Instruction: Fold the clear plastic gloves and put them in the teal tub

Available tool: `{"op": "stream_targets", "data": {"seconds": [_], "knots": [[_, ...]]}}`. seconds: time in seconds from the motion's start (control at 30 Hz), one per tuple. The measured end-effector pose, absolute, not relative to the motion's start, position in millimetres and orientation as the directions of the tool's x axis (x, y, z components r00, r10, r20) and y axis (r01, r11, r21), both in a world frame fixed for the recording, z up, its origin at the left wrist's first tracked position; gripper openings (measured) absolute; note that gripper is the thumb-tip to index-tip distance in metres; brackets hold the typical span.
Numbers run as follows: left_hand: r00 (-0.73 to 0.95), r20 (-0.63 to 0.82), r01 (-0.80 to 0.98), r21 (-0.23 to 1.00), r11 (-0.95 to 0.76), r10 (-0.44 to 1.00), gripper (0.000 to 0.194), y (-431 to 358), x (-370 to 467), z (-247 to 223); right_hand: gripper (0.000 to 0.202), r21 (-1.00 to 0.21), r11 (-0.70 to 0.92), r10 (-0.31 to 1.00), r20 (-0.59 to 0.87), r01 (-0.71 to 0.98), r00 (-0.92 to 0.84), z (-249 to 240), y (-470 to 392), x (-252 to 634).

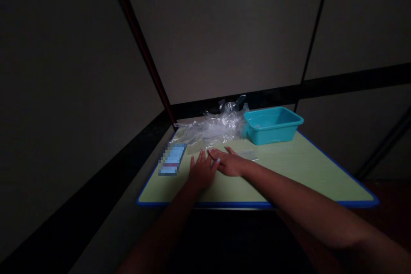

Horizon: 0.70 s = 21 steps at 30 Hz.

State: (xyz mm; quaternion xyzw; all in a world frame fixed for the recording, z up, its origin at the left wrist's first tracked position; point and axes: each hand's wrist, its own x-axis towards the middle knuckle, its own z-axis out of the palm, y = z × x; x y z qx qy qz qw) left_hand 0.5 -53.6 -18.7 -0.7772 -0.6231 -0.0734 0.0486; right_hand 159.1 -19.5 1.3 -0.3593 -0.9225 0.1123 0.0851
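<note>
Hands flat on table (289, 167): left hand (201, 172) and right hand (229, 162) spread, palms down, fingertips overlapping, pinning nothing I can make out. Small clear bag (247, 154) just beyond; plastic bag pile (212, 130) and teal bin (272, 125) staged behind, within reach.
</note>
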Motion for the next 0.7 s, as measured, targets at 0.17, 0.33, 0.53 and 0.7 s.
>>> {"op": "stream_targets", "data": {"seconds": [0.17, 0.33, 0.53, 0.7], "knots": [[0.209, 0.212, 0.976, 0.011, -0.216, 0.955, 0.063, -51, -1, -24, 0.048, -0.233, 0.604, 0.795, 0.235, 0.762, -0.559, 25, -20, 198], [0.234, 0.267, 0.965, 0.048, -0.256, 0.935, 0.061, -48, -2, -27, 0.042, -0.221, 0.188, 0.973, 0.172, 0.957, -0.152, 25, -23, 236], [0.258, 0.214, 0.959, 0.064, -0.277, 0.942, 0.065, -45, -3, -28, 0.051, -0.190, -0.050, 0.976, 0.199, 0.980, 0.088, 7, -24, 239], [0.240, 0.168, 0.964, 0.078, -0.255, 0.956, 0.067, -45, -2, -22, 0.052, -0.127, 0.010, 0.979, 0.204, 0.992, 0.016, 3, -21, 231]]}}
